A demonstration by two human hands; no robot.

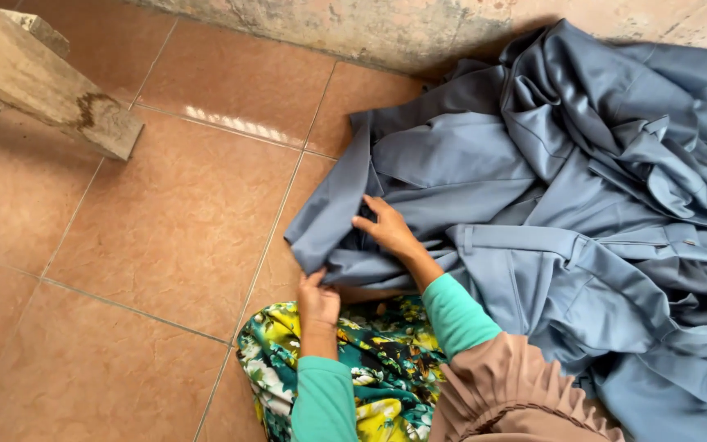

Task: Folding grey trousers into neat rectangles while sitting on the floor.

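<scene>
Nearest, floral cloth (386, 360) over the lap. Left hand (318, 299) pinching the near edge of the grey-blue trousers (468, 176) heaped on the tiled floor (165, 229) at right; right hand (385, 227) spread flat on them, apparently gripping nothing. Could slip free: slick fabric, weak pinch, heavy pile dragging.
</scene>
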